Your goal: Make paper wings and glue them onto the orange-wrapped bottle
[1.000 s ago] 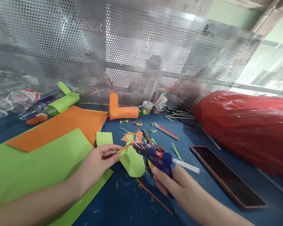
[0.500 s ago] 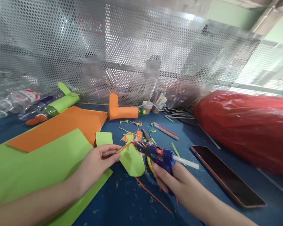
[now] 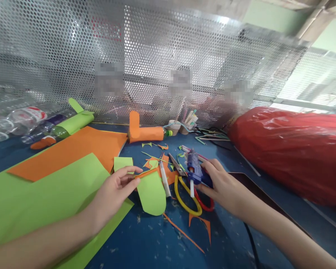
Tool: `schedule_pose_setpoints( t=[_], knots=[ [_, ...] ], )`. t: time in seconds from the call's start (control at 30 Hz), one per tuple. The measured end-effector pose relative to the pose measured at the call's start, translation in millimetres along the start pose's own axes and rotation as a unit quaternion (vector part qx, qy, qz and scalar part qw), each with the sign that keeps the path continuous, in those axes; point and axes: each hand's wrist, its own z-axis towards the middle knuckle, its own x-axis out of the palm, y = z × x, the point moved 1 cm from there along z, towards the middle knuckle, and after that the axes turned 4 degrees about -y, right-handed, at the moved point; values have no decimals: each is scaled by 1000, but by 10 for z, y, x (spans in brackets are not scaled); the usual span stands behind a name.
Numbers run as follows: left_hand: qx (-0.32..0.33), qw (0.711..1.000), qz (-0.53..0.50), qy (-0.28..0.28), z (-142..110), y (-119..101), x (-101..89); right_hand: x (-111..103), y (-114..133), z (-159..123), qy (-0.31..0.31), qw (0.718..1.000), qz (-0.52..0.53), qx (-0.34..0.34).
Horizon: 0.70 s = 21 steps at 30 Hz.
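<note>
Between the thumb and fingers of my left hand [image 3: 119, 186] is the folded orange edge of a rounded green paper piece [image 3: 152, 194], which hangs toward me. My right hand [image 3: 222, 185] grips a blue glue gun [image 3: 194, 166], a white glue stick poking out of its rear and the nozzle turned away from me. Just left of the gun lie scissors [image 3: 188, 198] with yellow and red handles, blades pointing away. A white pen-like stick [image 3: 164, 179] rests between the paper piece and the scissors.
Large green [image 3: 61, 194] and orange [image 3: 81, 149] sheets cover the left. Behind stand an orange-wrapped bottle [image 3: 147, 133], a green-wrapped bottle [image 3: 75, 123] and pen cups [image 3: 184, 129]. A phone [image 3: 257, 190] and a red plastic bag [image 3: 294, 153] are at right. Paper scraps and a black cord [image 3: 252, 243] lie about.
The glue gun has moved right, away from the paper piece, and swung to point away from me. The scissors and white stick now show. The green paper has tilted down slightly in my left hand.
</note>
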Motion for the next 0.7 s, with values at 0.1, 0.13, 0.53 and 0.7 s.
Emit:
schedule_pose_setpoints(
  t=[0.1, 0.13, 0.53, 0.7],
  knots=[
    [7, 1000, 5, -4, -5, -14, 8, 71, -154, 18, 45, 997, -56, 0],
    [9, 1000, 3, -4, -6, -21, 12, 89, -192, 13, 59, 996, -61, -2],
    [71, 996, 43, 17, -115, -8, 42, -241, 16, -73, -64, 998, 15, -18],
    [99, 992, 50, 53, -299, -7, 103, -230, 647, -199, 22, 936, 353, 5]
  ],
)
